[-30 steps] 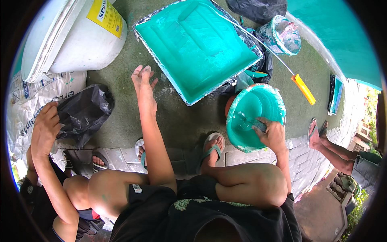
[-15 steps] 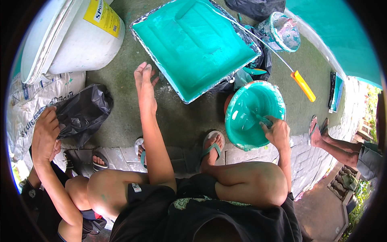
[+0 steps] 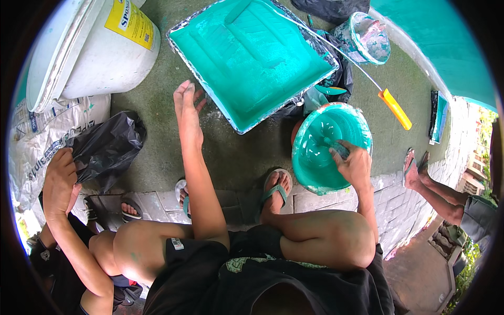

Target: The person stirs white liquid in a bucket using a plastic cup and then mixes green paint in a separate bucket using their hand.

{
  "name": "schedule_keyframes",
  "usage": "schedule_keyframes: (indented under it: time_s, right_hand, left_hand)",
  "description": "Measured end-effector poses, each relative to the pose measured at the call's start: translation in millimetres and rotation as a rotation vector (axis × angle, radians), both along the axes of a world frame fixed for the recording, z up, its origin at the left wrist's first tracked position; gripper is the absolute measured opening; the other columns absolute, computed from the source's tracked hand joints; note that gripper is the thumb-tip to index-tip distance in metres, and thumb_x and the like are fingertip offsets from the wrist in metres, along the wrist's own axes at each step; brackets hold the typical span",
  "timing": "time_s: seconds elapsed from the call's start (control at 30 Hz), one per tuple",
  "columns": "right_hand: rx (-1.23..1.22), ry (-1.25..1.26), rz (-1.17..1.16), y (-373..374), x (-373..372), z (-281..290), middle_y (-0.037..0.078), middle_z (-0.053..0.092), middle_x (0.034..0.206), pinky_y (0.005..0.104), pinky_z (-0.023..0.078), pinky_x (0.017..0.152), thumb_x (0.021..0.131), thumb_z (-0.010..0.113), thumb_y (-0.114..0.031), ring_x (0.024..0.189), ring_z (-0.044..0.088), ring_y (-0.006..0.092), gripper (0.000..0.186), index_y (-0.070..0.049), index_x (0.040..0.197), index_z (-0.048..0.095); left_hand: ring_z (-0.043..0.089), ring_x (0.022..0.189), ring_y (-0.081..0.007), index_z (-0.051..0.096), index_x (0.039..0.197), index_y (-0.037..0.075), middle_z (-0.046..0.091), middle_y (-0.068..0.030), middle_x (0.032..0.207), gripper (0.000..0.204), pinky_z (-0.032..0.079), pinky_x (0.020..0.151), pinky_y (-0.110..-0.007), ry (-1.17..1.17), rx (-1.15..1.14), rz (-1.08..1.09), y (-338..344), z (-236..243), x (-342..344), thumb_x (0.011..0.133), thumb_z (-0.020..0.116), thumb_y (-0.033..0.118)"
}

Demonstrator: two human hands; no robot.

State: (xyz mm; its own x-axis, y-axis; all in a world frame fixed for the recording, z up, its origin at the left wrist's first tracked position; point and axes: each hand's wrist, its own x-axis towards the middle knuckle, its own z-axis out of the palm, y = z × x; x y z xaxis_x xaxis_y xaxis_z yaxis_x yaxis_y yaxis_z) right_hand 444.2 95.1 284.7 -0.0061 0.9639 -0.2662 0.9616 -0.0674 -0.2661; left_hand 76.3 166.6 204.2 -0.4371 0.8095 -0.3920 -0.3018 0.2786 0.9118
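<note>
My right hand [image 3: 355, 164] grips a short, paint-smeared handle [image 3: 339, 150] inside a bucket of turquoise paint [image 3: 362, 122]. The far end of that tool is coated in paint, so its kind does not show. Beside the near-left edge of a large paint tray [image 3: 257, 58], my left hand [image 3: 189, 107] is held out, its fingers loosely stretched and nothing in them. Turquoise paint coats the tray. Across its right side lies the wire frame of a roller with an orange handle [image 3: 395, 109].
Another person's hand [image 3: 60, 176] at left holds a black plastic bag [image 3: 107, 147]. A large white tub [image 3: 113, 58] stands on a printed sack [image 3: 47, 131]. A small paint-stained pail [image 3: 362, 39] is at back right. Someone's sandalled feet [image 3: 412, 168] stand right.
My right hand has shifted slightly left and up in the bucket, moving the handle with it. White flecks now show on the paint. My left hand stays nearly still.
</note>
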Motion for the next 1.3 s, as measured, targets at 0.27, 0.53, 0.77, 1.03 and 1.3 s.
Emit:
schedule_keyframes:
  time_s: [0.27, 0.53, 0.77, 1.03, 1.3]
  right_hand:
    - [0.076, -0.091, -0.105, -1, 16, 4, 0.017, 0.065, 0.063, 0.0429, 0.052, 0.061, 0.081, 0.075, -0.032, 0.064, 0.067, 0.0359, 0.033, -0.008, 0.103, 0.073]
    - [0.007, -0.17, -0.081, -17, 25, 3, 0.017, 0.067, 0.068, 0.0433, 0.053, 0.062, 0.081, 0.075, -0.031, 0.066, 0.067, 0.0371, 0.029, -0.008, 0.1, 0.073]
    - [-0.12, 0.08, -0.062, -22, 23, -3, 0.017, 0.069, 0.073, 0.0397, 0.054, 0.065, 0.081, 0.076, -0.03, 0.069, 0.069, 0.0342, 0.03, -0.004, 0.097, 0.073]
    - [-0.132, 0.465, -0.31, -37, 31, 22, 0.005, 0.07, 0.077, 0.0296, 0.05, 0.062, 0.086, 0.074, -0.024, 0.063, 0.061, 0.0127, 0.026, -0.003, 0.101, 0.072]
    - [0.178, 0.467, -0.693, -82, 51, 33, 0.001, 0.06, 0.064, 0.0249, 0.044, 0.058, 0.087, 0.076, -0.024, 0.055, 0.053, 0.007, 0.025, -0.001, 0.087, 0.066]
  left_hand:
    - [0.047, 0.126, -0.0305, 0.042, 0.138, 0.003, 0.044, -0.0175, 0.14, 0.058, 0.037, 0.105, -0.043, 0.004, -0.021, 0.011, -1, 4, 0, 0.095, 0.054, 0.04]
    - [0.048, 0.125, -0.0291, 0.043, 0.137, 0.003, 0.044, -0.0164, 0.14, 0.058, 0.037, 0.105, -0.043, 0.003, -0.018, -0.002, -2, 2, 0, 0.094, 0.055, 0.039]
    - [0.052, 0.114, -0.0236, 0.049, 0.13, 0.005, 0.05, -0.0096, 0.127, 0.047, 0.042, 0.097, -0.041, -0.003, 0.014, 0.027, -3, 1, 2, 0.096, 0.055, 0.037]
    - [0.054, 0.093, -0.015, 0.058, 0.106, 0.006, 0.057, -0.0047, 0.1, 0.026, 0.044, 0.084, -0.032, 0.14, 0.104, 0.235, -1, -6, 1, 0.096, 0.058, 0.031]
    - [0.043, 0.063, -0.0087, 0.046, 0.067, 0.011, 0.05, 0.0, 0.066, 0.037, 0.035, 0.059, -0.025, 0.158, 0.352, 0.243, 6, 36, 15, 0.1, 0.053, 0.025]
